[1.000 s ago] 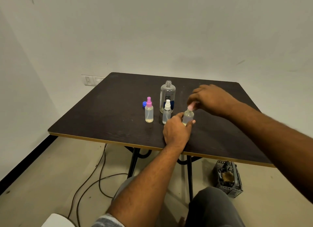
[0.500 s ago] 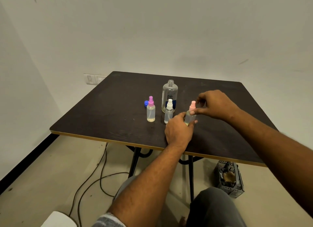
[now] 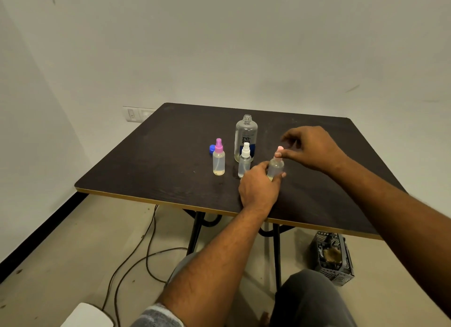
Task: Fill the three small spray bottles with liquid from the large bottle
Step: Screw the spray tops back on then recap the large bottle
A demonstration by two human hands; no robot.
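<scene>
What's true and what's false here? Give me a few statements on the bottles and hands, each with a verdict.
1. The large bottle stands upright with no cap on. True.
2. The right hand pinches the pink spray top. True.
3. The left hand holds the white-topped bottle. False: it grips the pink-topped bottle; the white-topped bottle stands free.
4. The blue cap lies on the floor. False: it is on the table, beside the purple-topped bottle.
</scene>
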